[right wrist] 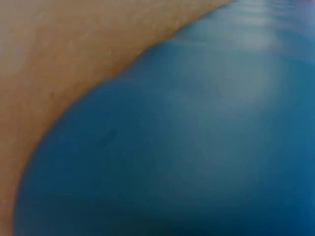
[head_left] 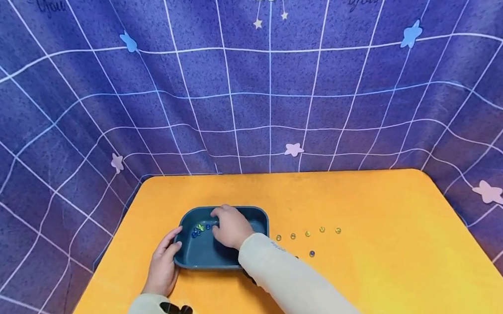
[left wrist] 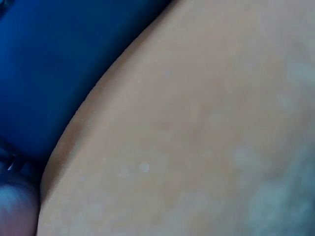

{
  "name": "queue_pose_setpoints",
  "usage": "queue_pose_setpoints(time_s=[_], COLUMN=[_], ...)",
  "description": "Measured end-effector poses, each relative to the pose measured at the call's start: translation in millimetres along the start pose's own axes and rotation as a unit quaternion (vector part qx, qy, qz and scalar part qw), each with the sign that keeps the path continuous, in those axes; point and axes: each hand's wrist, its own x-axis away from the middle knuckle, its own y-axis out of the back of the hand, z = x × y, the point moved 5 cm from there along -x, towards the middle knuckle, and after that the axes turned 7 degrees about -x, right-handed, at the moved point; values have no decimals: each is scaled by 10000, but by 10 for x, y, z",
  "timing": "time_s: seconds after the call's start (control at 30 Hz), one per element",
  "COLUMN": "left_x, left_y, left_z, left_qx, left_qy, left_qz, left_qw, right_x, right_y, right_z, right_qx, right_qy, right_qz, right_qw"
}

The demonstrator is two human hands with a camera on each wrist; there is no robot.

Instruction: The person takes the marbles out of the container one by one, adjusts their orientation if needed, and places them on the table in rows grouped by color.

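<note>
A dark teal plastic basin (head_left: 207,268) sits on the table, with several blue and yellow-green marbles (head_left: 201,227) gathered inside near its left end. My left hand (head_left: 161,267) holds the basin's left end, thumb and fingers at the rim. My right hand (head_left: 232,227) reaches down inside the basin, just right of the marbles. Its thumb and a finger are spread apart toward a blue marble (head_left: 208,226), while the other fingers are hidden. In both wrist views, skin and the blue basin wall (right wrist: 187,147) fill the picture, blurred.
On the orange table (head_left: 401,273), a row of several yellowish marbles (head_left: 308,233) lies right of the basin. A blue marble (head_left: 312,254) lies nearer, another beside it half hidden by my right sleeve (head_left: 298,277). A purple gridded curtain (head_left: 247,102) hangs behind and at both sides.
</note>
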Motion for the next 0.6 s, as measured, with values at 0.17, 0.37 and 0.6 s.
queue_pose_setpoints(time_s=[0.17, 0.37, 0.6], left_x=[7, 24, 38], left_y=[-6, -16, -24], left_z=[1, -14, -17], left_qx=[-19, -9, 80], left_qy=[10, -13, 6], left_qz=[16, 38, 64], left_qw=[10000, 10000, 9999], right_x=[-5, -24, -54], right_y=[-110, -255, -351], right_z=[-5, 38, 65], right_qx=[210, 559, 842], right_qy=[94, 143, -44], right_qz=[238, 480, 637], right_qw=[9995, 9972, 9944])
